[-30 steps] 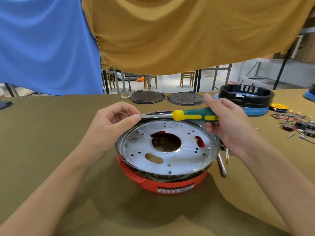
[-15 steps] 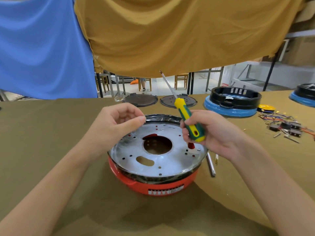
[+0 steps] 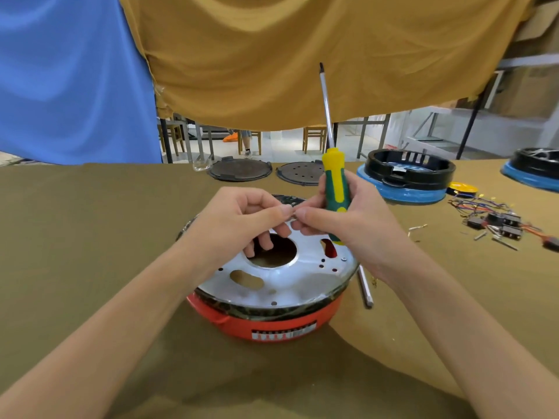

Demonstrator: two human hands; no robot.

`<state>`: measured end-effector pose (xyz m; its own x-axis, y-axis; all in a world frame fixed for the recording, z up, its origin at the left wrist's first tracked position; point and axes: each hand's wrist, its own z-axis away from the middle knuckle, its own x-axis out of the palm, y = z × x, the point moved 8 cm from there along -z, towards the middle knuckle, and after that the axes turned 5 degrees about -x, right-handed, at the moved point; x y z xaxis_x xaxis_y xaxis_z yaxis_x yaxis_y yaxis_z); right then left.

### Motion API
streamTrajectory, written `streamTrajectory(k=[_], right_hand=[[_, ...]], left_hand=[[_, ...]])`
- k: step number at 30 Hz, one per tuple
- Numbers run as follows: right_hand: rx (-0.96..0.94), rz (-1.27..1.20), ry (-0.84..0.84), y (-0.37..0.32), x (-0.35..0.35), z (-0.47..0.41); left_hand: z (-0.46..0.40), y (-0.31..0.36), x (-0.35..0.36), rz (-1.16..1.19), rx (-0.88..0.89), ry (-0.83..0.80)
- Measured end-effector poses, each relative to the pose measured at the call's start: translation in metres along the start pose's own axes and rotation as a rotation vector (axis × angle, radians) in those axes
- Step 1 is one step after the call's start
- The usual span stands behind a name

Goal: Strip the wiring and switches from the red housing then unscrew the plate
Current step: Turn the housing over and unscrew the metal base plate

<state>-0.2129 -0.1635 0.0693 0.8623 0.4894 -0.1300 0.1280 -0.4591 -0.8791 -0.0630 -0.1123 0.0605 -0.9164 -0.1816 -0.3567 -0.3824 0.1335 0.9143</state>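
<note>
Hovering over plate (image 3: 281,276) on red housing (image 3: 272,325) (screwdriver (image 3: 335,189) upright): both hands

screwdriver (image 3: 335,182) swung upright; right hand (image 3: 348,225) now meets left hand (image 3: 239,222)

between the thumb tips of the left hand (image 3: 239,219) and right hand (image 3: 344,225) we see only a sliver of something small and pale, too tiny to identify. both hands cover the far part of the plate (image 3: 281,279). the right palm hides the lower end of the screwdriver (image 3: 334,189) handle. the label (image 3: 284,334) on the red housing (image 3: 272,325) is too blurred to read. the wiring pile (image 3: 496,219) runs out past the right edge.
</note>
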Motion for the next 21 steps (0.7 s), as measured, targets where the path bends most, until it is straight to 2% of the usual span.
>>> streamTrajectory(k=[2,5,8,10,13,18,21], right_hand=[[0.035,0.024,0.057,0.002,-0.015,-0.003],[0.167,0.176,0.107,0.014,-0.049,-0.005],[0.364,0.45,0.049,0.037,-0.075,-0.002],[0.504,0.585,-0.059,0.054,-0.079,0.004],[0.662,0.686,-0.22,0.071,-0.079,0.013],[0.805,0.73,-0.324,0.078,-0.084,0.024],[0.815,0.747,-0.315,0.078,-0.086,0.025]], left_hand=[[0.001,0.003,-0.006,-0.076,0.034,0.015],[-0.002,0.002,-0.042,-0.47,0.093,0.251],[-0.006,-0.025,-0.075,-0.665,-0.083,0.378],[-0.008,-0.048,-0.083,-0.597,-0.238,0.349],[-0.003,-0.067,-0.079,-0.306,-0.423,0.275],[-0.002,-0.067,-0.08,-0.267,-0.446,0.286],[-0.003,-0.067,-0.083,-0.271,-0.45,0.3]])
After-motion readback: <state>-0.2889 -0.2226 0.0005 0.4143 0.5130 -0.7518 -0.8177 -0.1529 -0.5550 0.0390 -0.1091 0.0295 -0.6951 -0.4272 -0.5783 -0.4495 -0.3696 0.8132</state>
